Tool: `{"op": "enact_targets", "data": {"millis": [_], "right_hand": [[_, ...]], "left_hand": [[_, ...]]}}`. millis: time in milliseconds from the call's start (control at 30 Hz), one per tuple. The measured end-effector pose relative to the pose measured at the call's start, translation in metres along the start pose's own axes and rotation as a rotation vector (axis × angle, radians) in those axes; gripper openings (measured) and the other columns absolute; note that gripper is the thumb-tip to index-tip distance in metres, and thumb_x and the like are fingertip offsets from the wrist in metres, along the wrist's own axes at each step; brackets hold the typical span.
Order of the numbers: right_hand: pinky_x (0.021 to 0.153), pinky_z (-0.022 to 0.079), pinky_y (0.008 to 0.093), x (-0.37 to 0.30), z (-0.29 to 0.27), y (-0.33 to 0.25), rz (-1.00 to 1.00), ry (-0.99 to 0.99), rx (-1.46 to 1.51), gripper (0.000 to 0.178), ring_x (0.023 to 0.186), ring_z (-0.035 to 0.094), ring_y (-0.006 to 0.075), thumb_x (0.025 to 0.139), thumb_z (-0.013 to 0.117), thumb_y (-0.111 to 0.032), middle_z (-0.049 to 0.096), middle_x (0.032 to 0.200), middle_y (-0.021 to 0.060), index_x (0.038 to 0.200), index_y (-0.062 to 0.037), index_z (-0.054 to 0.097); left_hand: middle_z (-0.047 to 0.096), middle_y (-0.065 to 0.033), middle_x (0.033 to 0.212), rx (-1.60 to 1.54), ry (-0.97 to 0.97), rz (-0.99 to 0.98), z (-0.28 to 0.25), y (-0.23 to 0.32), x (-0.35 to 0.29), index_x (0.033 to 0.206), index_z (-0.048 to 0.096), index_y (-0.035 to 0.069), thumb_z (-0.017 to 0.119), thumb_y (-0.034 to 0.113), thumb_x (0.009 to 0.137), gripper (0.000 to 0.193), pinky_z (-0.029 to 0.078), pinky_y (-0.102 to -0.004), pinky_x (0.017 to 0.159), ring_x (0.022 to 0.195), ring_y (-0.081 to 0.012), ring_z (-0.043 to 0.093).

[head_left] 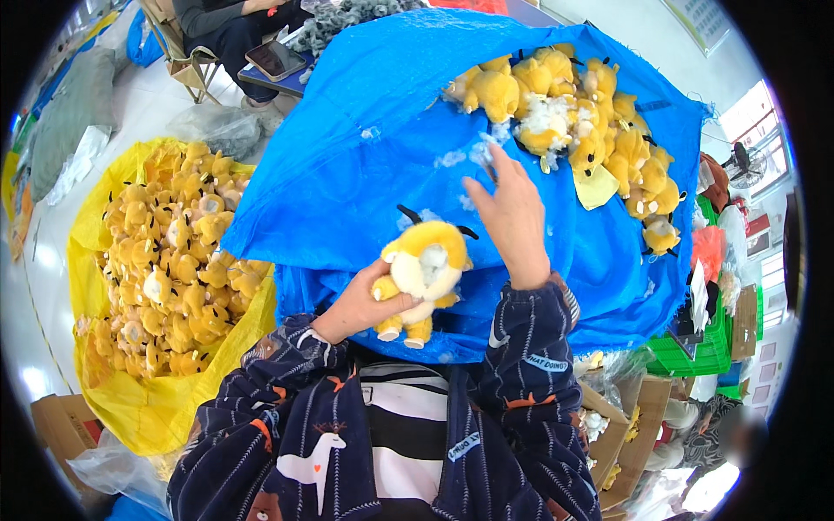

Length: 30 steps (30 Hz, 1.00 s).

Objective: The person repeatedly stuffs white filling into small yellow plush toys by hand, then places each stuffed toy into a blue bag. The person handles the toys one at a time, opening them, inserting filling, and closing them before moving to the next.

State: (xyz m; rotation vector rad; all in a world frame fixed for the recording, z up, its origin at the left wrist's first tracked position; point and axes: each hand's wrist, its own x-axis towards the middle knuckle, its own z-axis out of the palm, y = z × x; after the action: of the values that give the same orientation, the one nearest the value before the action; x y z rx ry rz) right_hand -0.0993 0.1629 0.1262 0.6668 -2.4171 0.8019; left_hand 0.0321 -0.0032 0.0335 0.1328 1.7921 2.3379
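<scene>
L hand (360, 304) wrapped round yellow plush toy (423, 269), chest height, over blue tarp (347, 174). R hand (512, 217) spread, empty, above it. Toy prob. light, soft, squashy; you grip body, not limbs.

Just one view: your head-worn fisheye, looking steeply down and close at the blue tarp (365, 174), your forearms entering from the bottom edge.

Seated person (230, 26) at top edge — head and shoulders cut off
</scene>
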Motion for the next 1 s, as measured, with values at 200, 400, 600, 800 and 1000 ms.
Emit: {"op": "enact_targets", "data": {"millis": [200,400,600,800,1000], "right_hand": [[0.059,0.045,0.0246,-0.052,-0.025,0.005,0.391,-0.183,0.408,0.028,0.065,0.056,0.0103,0.085,0.063,-0.020,0.066,0.088,0.0098,0.104,0.0016,0.062],[0.056,0.042,0.0205,-0.062,-0.026,-0.012,0.359,-0.190,0.523,0.027,0.059,0.046,0.0054,0.083,0.066,-0.017,0.064,0.085,0.0035,0.102,0.0010,0.062],[0.059,0.044,0.0208,-0.056,-0.018,-0.014,0.307,-0.266,0.653,0.017,0.067,0.054,0.0066,0.083,0.065,-0.014,0.065,0.083,0.0033,0.092,0.0006,0.063],[0.064,0.045,0.0221,-0.054,-0.023,0.009,0.384,-0.032,0.472,0.028,0.072,0.055,0.0075,0.086,0.061,-0.013,0.063,0.093,0.0073,0.110,0.0025,0.058],[0.066,0.046,0.0209,-0.100,-0.011,-0.009,0.425,-0.314,0.777,0.020,0.074,0.057,0.0067,0.087,0.060,-0.010,0.064,0.080,0.0044,0.100,0.0063,0.061]], "left_hand": [[0.056,-0.0092,0.115,-0.283,0.005,-0.117,-0.003,-0.005,0.000,0.123,0.045,-0.001,0.074,0.017,0.079,0.056,0.044,-0.0299,0.092,0.108,-0.0159,0.054],[0.056,-0.0082,0.116,-0.059,-0.080,-0.064,-0.001,0.007,-0.004,0.125,0.044,0.000,0.072,0.015,0.079,0.056,0.043,-0.0298,0.093,0.109,-0.0155,0.053],[0.055,-0.0079,0.119,0.033,-0.098,0.043,-0.005,-0.005,-0.004,0.127,0.043,0.001,0.068,0.009,0.081,0.053,0.042,-0.0307,0.095,0.111,-0.0161,0.052],[0.052,-0.0093,0.123,-0.467,-0.005,-0.053,-0.003,0.004,-0.002,0.131,0.039,0.003,0.061,0.011,0.087,0.049,0.042,-0.0327,0.096,0.113,-0.0193,0.052],[0.052,-0.0091,0.122,-0.550,-0.017,-0.077,0.000,0.008,0.000,0.130,0.040,0.002,0.059,0.011,0.086,0.049,0.043,-0.0317,0.094,0.112,-0.0189,0.052]]}}
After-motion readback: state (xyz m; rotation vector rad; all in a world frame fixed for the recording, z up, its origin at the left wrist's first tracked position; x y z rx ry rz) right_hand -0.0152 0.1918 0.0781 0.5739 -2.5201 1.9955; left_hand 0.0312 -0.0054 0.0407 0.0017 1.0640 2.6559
